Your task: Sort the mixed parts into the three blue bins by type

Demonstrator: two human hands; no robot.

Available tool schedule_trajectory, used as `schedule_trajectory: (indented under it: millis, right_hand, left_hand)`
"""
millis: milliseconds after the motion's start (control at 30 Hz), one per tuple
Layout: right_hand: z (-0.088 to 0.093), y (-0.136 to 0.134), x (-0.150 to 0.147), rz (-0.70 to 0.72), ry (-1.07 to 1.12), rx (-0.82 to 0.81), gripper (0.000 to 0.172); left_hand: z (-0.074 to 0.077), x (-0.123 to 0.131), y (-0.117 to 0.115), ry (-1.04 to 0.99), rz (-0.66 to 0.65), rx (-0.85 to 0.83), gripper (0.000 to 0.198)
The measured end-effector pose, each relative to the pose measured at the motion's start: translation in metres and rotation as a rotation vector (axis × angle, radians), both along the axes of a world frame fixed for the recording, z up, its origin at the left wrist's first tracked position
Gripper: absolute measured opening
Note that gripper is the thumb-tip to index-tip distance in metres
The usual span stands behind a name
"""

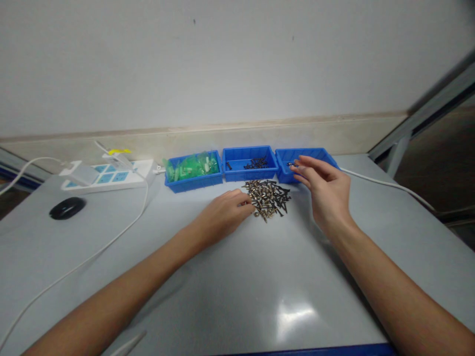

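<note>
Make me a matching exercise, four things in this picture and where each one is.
1. Green plastic
2. Right hand
3. Black mouse
4. Left hand

A. At the screw pile
B. Nearer the camera than the white power strip
C. In the leftmost blue bin
D. At the rightmost blue bin

Right pairs: 1-C, 2-D, 3-B, 4-A

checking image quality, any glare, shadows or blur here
Head view: bright glare on the table near its front edge; head view: soft shadow along the right forearm; head view: screw pile slightly soft, fine detail hard to read.
</note>
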State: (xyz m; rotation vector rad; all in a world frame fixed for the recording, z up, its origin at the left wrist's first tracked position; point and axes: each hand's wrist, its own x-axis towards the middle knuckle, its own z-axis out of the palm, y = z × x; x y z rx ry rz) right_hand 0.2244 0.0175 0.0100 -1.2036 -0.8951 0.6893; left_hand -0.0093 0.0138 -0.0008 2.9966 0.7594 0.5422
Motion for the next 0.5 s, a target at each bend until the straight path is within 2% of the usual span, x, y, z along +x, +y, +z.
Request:
schedule_trajectory:
  millis: [267, 500]
  right_hand:
    - [0.003, -0.001, -0.004, 0.061, -0.010, -0.040, 0.015]
    - [0.005, -0.005, -0.008, 0.164, -0.020, -0.050, 0.010]
  left_hand:
    - [0.012, 0.001, -0.003, 0.119, 0.026, -0.012, 0.026]
    - [0.021, -0.001, -0.002, -0.228, -0.006, -0.262, 0.022]
